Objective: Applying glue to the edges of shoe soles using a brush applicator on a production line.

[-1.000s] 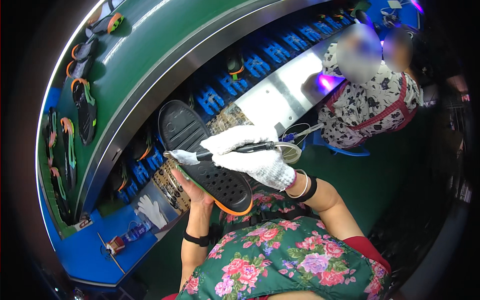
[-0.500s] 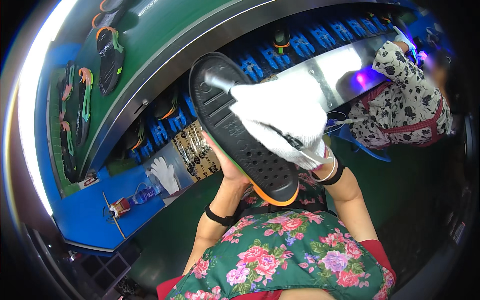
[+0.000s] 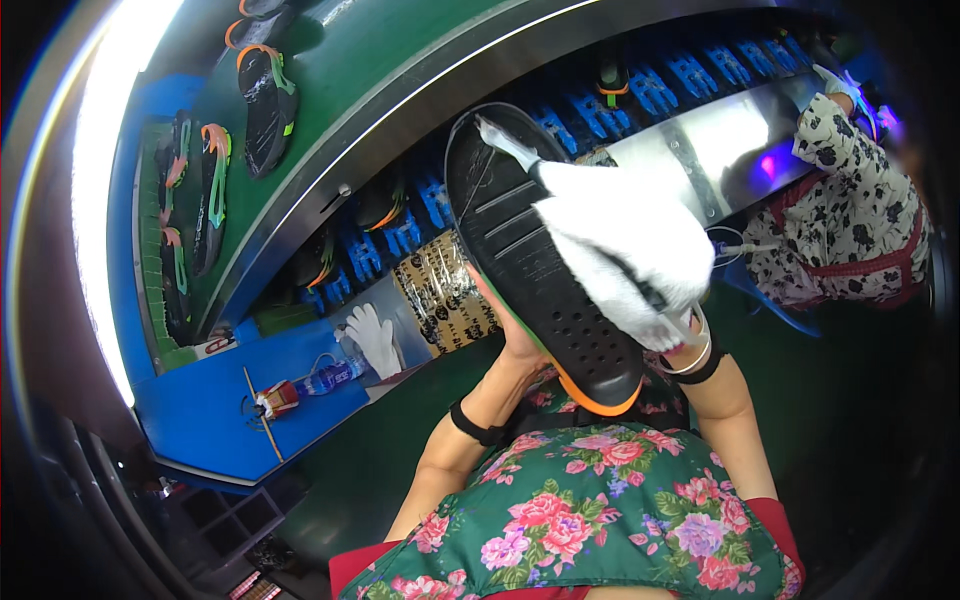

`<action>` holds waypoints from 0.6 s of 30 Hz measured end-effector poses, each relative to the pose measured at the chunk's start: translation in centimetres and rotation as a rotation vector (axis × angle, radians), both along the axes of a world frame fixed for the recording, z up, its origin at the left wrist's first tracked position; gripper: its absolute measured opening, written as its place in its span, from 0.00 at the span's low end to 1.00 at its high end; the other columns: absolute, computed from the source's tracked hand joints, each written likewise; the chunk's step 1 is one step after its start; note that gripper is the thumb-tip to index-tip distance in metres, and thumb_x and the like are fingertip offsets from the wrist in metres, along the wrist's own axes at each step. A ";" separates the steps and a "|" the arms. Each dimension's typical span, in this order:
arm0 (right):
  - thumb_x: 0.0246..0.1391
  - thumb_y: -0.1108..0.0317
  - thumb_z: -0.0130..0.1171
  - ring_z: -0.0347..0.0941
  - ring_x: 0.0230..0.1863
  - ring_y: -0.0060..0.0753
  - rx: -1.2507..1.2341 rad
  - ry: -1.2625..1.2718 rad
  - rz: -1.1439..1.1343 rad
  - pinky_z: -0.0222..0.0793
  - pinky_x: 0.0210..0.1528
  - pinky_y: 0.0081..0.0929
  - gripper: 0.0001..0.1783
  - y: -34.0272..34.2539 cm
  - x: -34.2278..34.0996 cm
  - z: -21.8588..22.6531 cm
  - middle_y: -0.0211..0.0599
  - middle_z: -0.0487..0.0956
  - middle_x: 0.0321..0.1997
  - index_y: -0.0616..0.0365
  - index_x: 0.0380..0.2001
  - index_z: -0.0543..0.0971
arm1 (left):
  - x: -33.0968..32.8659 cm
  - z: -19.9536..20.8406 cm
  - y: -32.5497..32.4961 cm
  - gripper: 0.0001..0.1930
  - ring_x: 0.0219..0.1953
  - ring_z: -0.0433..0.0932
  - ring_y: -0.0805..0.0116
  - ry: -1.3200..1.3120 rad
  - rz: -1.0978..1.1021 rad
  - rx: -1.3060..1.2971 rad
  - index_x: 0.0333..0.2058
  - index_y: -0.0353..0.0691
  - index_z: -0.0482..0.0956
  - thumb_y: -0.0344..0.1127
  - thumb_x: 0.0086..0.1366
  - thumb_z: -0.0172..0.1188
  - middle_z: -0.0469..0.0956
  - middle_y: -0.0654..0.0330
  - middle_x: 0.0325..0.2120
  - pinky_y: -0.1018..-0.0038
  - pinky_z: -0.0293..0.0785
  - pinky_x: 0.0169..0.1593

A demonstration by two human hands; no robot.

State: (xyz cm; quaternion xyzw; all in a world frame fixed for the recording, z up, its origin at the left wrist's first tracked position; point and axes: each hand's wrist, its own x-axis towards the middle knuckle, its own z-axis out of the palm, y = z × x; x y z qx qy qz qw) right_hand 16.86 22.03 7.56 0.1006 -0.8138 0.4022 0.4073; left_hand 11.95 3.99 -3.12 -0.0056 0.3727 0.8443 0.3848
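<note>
A black shoe sole (image 3: pixel 515 225) with an orange and green edge is held up in front of me, tilted, its slotted and perforated face toward me. My left hand (image 3: pixel 515 325), bare, supports it from below along its left side; most of its fingers are hidden behind the sole. Over the sole's right side is my right hand (image 3: pixel 625 250) in a white glove, closed around a small brush (image 3: pixel 508 142). The pale brush tip is at the far end of the sole, where the surface looks glossy. The brush handle is hidden in the glove.
Blue racks (image 3: pixel 655 92) stand along the line beyond, some bearing soles. More soles (image 3: pixel 268 110) lie on a green upper shelf. At left, a blue table (image 3: pixel 200 405) carries a white glove (image 3: pixel 373 340) and a bottle (image 3: pixel 330 376). A co-worker (image 3: pixel 840 215) sits at right.
My right hand has moved the brush farther toward the far end of the sole, and its tip is less blurred. The whole scene has shifted right in the view.
</note>
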 end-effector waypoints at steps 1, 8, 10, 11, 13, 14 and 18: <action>0.57 0.71 0.65 0.82 0.52 0.44 0.015 -0.010 -0.024 0.78 0.53 0.37 0.17 0.2 0.4 0.0 0.43 0.84 0.55 0.60 0.51 0.84 | -0.1 0.4 0.3 0.50 0.72 0.61 0.60 0.015 -0.006 -0.017 0.75 0.49 0.53 0.81 0.68 0.25 0.61 0.61 0.72 0.60 0.56 0.75; 0.55 0.71 0.65 0.82 0.51 0.44 -0.309 -0.032 0.229 0.78 0.54 0.38 0.21 -0.6 0.4 -1.8 0.42 0.84 0.56 0.59 0.53 0.84 | -2.1 -2.9 -1.9 0.41 0.68 0.68 0.52 0.153 -0.129 0.209 0.73 0.42 0.58 0.67 0.75 0.41 0.66 0.53 0.69 0.54 0.64 0.71; 0.55 0.71 0.64 0.83 0.49 0.44 -0.247 0.048 0.068 0.79 0.52 0.37 0.20 -0.8 0.2 -1.6 0.41 0.86 0.53 0.57 0.52 0.85 | -1.7 -3.1 -1.5 0.40 0.69 0.67 0.50 -0.065 -0.120 0.543 0.71 0.38 0.60 0.66 0.74 0.41 0.65 0.50 0.69 0.54 0.63 0.71; 0.54 0.71 0.64 0.83 0.49 0.44 -0.227 0.076 0.017 0.79 0.51 0.37 0.19 -1.4 0.1 -1.6 0.40 0.86 0.52 0.57 0.51 0.85 | -1.5 -3.2 -1.3 0.40 0.69 0.67 0.50 -0.071 -0.131 0.535 0.71 0.38 0.60 0.66 0.74 0.41 0.65 0.50 0.69 0.54 0.63 0.71; 0.52 0.74 0.65 0.83 0.49 0.41 -0.331 0.069 0.035 0.80 0.49 0.36 0.17 -3.3 -0.1 -1.9 0.38 0.86 0.51 0.56 0.48 0.86 | -1.7 -3.1 -1.1 0.41 0.68 0.68 0.51 -0.061 -0.152 0.497 0.71 0.38 0.60 0.66 0.74 0.41 0.66 0.50 0.68 0.55 0.64 0.71; 0.50 0.74 0.66 0.83 0.48 0.39 -0.412 0.036 0.085 0.80 0.48 0.35 0.18 -3.9 0.2 -1.8 0.37 0.86 0.51 0.56 0.46 0.86 | -1.7 -3.0 -1.1 0.41 0.67 0.68 0.51 -0.053 -0.160 0.480 0.71 0.38 0.61 0.67 0.74 0.41 0.66 0.50 0.68 0.55 0.65 0.70; 0.50 0.72 0.70 0.84 0.43 0.40 -0.447 0.124 0.226 0.81 0.45 0.34 0.15 -2.2 0.4 -2.6 0.38 0.87 0.46 0.56 0.43 0.87 | -1.6 -3.1 -1.4 0.41 0.65 0.70 0.51 -0.009 -0.175 0.411 0.70 0.38 0.61 0.68 0.73 0.40 0.68 0.50 0.66 0.56 0.66 0.69</action>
